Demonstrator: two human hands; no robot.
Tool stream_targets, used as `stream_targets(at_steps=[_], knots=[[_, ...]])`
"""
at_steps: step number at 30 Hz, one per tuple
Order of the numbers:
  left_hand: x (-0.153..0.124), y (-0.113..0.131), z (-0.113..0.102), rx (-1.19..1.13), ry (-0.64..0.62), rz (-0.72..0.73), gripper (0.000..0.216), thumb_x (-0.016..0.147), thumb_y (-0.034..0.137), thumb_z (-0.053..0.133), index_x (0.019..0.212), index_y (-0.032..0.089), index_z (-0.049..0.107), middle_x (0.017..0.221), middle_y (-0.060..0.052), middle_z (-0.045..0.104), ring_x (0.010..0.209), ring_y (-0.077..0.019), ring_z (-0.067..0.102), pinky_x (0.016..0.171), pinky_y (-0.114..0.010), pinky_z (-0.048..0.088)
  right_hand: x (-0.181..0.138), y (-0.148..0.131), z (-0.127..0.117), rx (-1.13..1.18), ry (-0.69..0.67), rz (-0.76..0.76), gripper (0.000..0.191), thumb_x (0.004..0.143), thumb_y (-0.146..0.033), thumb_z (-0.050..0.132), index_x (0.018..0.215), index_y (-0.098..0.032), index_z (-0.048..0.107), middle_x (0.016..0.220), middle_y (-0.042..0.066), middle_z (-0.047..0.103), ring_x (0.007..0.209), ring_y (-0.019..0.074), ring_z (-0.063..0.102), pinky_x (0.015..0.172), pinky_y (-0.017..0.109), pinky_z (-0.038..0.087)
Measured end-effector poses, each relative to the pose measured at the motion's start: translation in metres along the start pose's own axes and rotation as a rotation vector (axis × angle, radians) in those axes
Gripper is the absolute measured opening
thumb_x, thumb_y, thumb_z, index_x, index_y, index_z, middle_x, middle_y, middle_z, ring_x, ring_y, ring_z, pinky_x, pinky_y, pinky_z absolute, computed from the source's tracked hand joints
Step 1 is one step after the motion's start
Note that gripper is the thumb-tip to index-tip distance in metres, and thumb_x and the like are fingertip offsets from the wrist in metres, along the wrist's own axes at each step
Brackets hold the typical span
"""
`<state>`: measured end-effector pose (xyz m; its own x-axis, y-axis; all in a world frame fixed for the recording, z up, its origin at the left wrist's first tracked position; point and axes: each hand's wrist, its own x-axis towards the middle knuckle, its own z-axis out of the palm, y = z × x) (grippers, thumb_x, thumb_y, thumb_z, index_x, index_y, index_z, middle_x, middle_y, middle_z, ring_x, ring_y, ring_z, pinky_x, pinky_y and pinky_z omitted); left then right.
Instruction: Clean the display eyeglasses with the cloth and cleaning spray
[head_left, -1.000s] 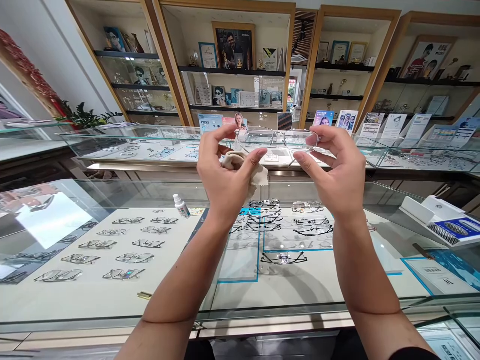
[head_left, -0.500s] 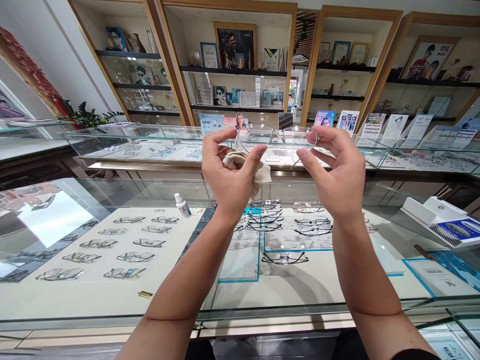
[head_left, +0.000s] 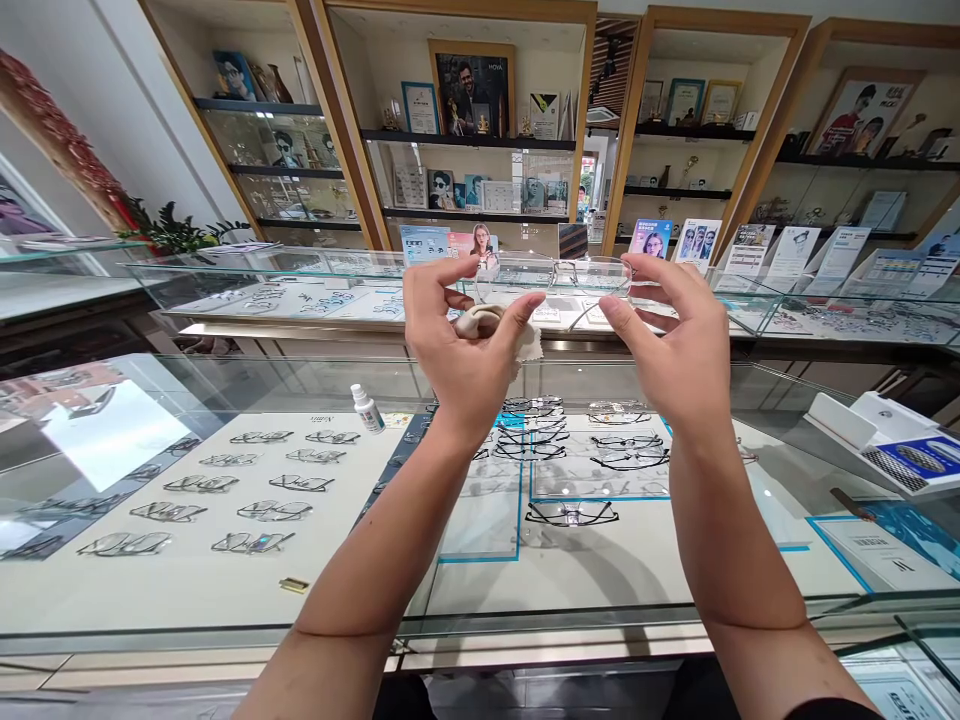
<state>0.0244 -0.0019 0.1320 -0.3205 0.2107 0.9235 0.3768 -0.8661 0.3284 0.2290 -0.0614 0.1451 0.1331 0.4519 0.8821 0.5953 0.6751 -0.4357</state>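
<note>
A pair of thin-rimmed, clear-lensed eyeglasses (head_left: 565,272) is held up between my two hands, above the glass counter. My left hand (head_left: 461,360) pinches one end of the frame. It also keeps a bunched beige cloth (head_left: 531,345) with a zigzag edge in its palm, partly hidden by the thumb. At the other end, my right hand (head_left: 679,350) has the frame between thumb and fingers, with one temple arm slanting down to the left. The outline of the lenses is hard to make out against the display behind.
Inside the glass counter (head_left: 360,600) lie rows of eyeglasses (head_left: 201,484). A white spray bottle (head_left: 367,408) stands left of my hands. On the right sits a white and blue box (head_left: 892,440). A second glass case (head_left: 315,275) and wooden shelves (head_left: 465,10) rise behind.
The eyeglasses have tilted slightly, and the temple arm by my right hand has swung a little to the left. Both hands stay nearly in place, still holding the frame.
</note>
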Motion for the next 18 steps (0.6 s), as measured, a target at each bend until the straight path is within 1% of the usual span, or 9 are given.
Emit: stream_targets(at_steps=[4, 10, 14, 18], knots=[[-0.0002, 0.0031, 0.0002, 0.061, 0.025, 0.031, 0.048, 0.082, 0.059, 0.092, 0.117, 0.036, 0.068, 0.124, -0.01, 0.071, 0.11, -0.0288, 0.068, 0.082, -0.047, 0.057, 0.0002, 0.0005, -0.0006, -0.032, -0.007, -0.009, 0.042, 0.099, -0.048, 0.073, 0.139, -0.036, 0.073, 0.138, 0.009, 0.071, 0.116, 0.0288, 0.075, 0.092, 0.049, 0.069], [-0.0004, 0.0014, 0.0021, -0.018, 0.043, 0.056, 0.054, 0.079, 0.058, 0.095, 0.117, 0.031, 0.068, 0.12, -0.008, 0.069, 0.107, -0.0272, 0.067, 0.087, -0.045, 0.056, 0.0001, -0.0009, -0.0007, -0.016, -0.009, 0.028, 0.043, 0.097, -0.048, 0.075, 0.138, -0.035, 0.074, 0.136, 0.009, 0.072, 0.112, 0.0283, 0.076, 0.089, 0.048, 0.068], [-0.0023, 0.0005, 0.0027, -0.014, 0.032, 0.055, 0.057, 0.08, 0.058, 0.094, 0.121, 0.03, 0.066, 0.125, -0.009, 0.066, 0.116, -0.0296, 0.065, 0.09, -0.045, 0.056, 0.0005, 0.0002, -0.0004, -0.003, -0.011, 0.053, 0.044, 0.095, -0.048, 0.077, 0.137, -0.033, 0.075, 0.136, 0.01, 0.074, 0.112, 0.0291, 0.077, 0.087, 0.048, 0.068], [-0.005, 0.0044, 0.0018, 0.009, 0.017, 0.027, 0.055, 0.082, 0.052, 0.093, 0.125, 0.033, 0.065, 0.133, -0.011, 0.065, 0.12, -0.0301, 0.064, 0.087, -0.046, 0.057, 0.0004, 0.002, -0.0002, -0.017, -0.034, 0.047, 0.046, 0.098, -0.05, 0.074, 0.141, -0.034, 0.072, 0.137, 0.01, 0.075, 0.113, 0.0298, 0.077, 0.087, 0.049, 0.068]])
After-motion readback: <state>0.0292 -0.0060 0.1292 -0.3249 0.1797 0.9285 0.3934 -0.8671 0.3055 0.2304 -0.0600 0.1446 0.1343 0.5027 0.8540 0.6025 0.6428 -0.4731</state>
